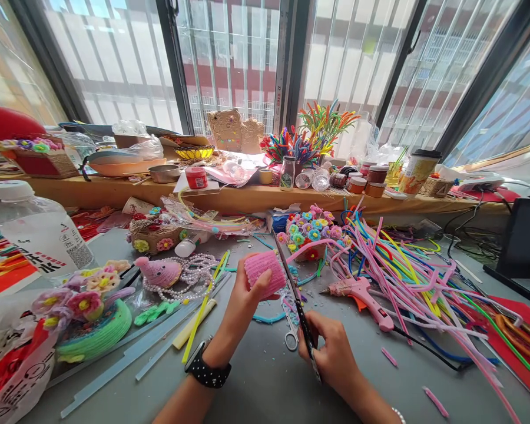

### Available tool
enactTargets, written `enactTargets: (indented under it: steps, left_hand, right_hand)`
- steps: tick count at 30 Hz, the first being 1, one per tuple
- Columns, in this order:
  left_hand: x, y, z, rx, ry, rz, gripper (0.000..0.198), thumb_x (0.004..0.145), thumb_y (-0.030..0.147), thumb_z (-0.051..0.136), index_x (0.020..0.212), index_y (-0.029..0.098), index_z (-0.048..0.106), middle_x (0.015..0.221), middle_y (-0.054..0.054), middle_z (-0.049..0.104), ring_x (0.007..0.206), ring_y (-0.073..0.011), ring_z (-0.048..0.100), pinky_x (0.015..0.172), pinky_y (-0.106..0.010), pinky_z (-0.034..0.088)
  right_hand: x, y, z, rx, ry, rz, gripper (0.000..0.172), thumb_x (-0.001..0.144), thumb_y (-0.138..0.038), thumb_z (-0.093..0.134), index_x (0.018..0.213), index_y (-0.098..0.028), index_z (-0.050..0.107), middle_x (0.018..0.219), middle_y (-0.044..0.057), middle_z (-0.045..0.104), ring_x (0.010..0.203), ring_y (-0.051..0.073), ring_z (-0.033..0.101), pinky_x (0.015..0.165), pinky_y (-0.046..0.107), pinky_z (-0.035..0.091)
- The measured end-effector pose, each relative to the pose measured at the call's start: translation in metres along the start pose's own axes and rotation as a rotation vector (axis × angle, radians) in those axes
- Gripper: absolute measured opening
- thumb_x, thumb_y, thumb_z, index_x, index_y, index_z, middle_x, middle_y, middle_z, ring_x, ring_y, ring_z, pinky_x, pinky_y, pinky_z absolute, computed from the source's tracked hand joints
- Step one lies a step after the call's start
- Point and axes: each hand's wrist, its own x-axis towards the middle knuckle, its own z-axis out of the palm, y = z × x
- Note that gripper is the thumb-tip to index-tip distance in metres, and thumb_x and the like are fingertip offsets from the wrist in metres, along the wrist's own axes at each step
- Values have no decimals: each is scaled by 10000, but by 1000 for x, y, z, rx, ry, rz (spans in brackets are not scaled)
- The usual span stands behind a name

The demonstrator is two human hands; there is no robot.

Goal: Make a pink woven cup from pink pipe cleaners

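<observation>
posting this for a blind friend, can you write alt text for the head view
A person's left hand holds a fuzzy pink cylinder while their right hand holds dark scissors beside it, above a cluttered grey table. To the right lie a pink glue gun and a heap of colourful pipe cleaners.

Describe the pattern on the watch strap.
The strap is black with small white dots, seen in the head view, the only one.
</observation>
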Motion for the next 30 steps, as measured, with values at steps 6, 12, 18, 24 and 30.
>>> enactTargets:
  steps: [6, 12, 18, 24, 30]
  left_hand:
    - [2, 6, -6, -161, -23, -70, 495, 653, 357, 629, 1095, 230, 444, 927, -18, 568, 730, -165, 606, 602, -331, 555]
    - [0, 9, -17, -352, -393, -155, 353, 623, 389, 661, 875, 145, 621, 725, -66, 629, 656, -183, 594, 506, -264, 507]
    - [-3, -1, -18, -457, -466, -174, 521, 559, 624, 622, 807, 166, 652, 552, -24, 553, 418, -96, 443, 331, -191, 312]
    - [-1, 5, -19, -333, -340, -19, 513, 573, 469, 704, 983, 180, 600, 697, -15, 578, 545, -91, 467, 471, -197, 362]
    - [9, 2, -22, -97, -219, 162, 658, 562, 413, 723, 1125, 186, 470, 986, -70, 593, 807, -174, 569, 692, -270, 449]
  right_hand:
    - [8, 3, 0, 65, 28, 71, 141, 728, -271, 467, 631, -169, 461, 533, -45, 381, 482, 82, 355, 474, 193, 288]
    - [7, -1, -1, -52, -114, 161, 197, 743, -306, 465, 606, -164, 480, 523, -41, 384, 495, 88, 324, 482, 212, 232]
    - [11, -30, 18, -262, -181, 151, 131, 701, -236, 535, 587, -172, 551, 532, -11, 535, 499, 103, 390, 503, 232, 226]
    - [28, -47, 37, -284, -285, 79, 196, 585, -313, 725, 645, -165, 610, 653, 49, 650, 577, 167, 537, 499, 241, 294]
    - [42, -19, -6, 102, -165, 90, 248, 772, -381, 544, 702, -162, 637, 649, 42, 655, 594, 162, 583, 570, 266, 436]
